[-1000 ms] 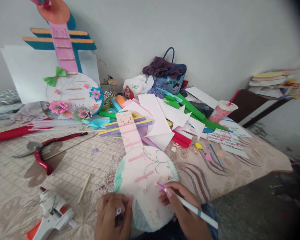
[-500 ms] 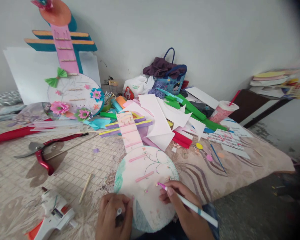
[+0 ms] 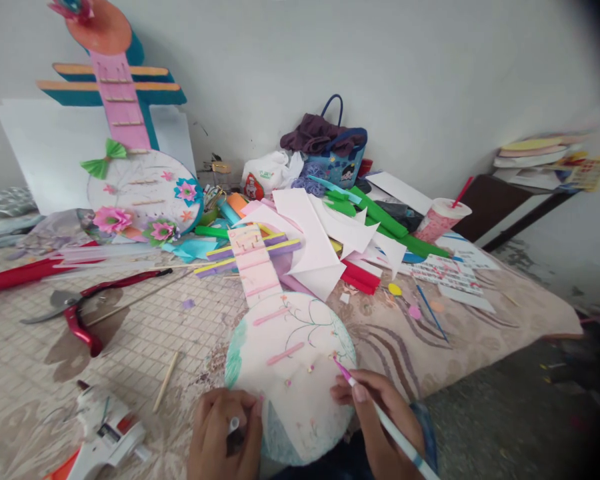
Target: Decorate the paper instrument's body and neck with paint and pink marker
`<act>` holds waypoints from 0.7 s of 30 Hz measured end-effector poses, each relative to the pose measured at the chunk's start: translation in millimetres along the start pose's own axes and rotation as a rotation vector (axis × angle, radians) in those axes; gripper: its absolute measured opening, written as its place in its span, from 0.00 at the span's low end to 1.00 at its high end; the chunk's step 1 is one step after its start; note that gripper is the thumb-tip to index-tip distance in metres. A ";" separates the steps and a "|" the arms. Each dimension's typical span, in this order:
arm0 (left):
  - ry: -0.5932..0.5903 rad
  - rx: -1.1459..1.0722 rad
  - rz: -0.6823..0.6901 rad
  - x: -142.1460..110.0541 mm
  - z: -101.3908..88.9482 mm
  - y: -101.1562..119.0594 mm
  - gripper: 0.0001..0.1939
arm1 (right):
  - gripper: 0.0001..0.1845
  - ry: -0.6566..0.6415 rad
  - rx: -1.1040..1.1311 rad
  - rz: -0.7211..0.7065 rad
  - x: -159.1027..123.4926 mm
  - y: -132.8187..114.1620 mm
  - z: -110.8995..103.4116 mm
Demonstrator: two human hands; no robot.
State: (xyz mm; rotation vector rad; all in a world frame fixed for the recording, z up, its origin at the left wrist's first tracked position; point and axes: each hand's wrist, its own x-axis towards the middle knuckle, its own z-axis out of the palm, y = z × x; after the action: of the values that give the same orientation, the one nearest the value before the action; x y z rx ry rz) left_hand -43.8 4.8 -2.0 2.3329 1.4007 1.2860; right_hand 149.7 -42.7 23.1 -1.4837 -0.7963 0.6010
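- Fingers of the right hand (image 3: 384, 419) grip a felt-tip pen (image 3: 400, 437), its pink tip at the right side of a lute-shaped board (image 3: 291, 408) (contact is hard to tell).
- Left hand (image 3: 225, 430) curls round a small tube (image 3: 235, 423), mostly hidden, by the board's lower left edge.
- Pen's tail is cut off at the bottom.
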 end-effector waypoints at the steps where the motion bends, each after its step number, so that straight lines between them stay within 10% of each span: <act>1: -0.001 0.002 0.000 0.1 -0.2 -0.2 0.10 | 0.12 0.011 0.020 0.016 0.2 0.4 0.8; 21: 0.008 0.009 0.013 0.6 -0.7 0.6 0.10 | 0.11 -0.129 -0.017 0.028 6.9 11.9 -11.0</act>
State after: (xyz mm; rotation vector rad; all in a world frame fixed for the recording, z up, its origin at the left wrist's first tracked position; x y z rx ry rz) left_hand -43.8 4.8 -1.0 2.3493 1.3986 1.2972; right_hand 164.0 -43.9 12.9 -1.4845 -0.8831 0.7185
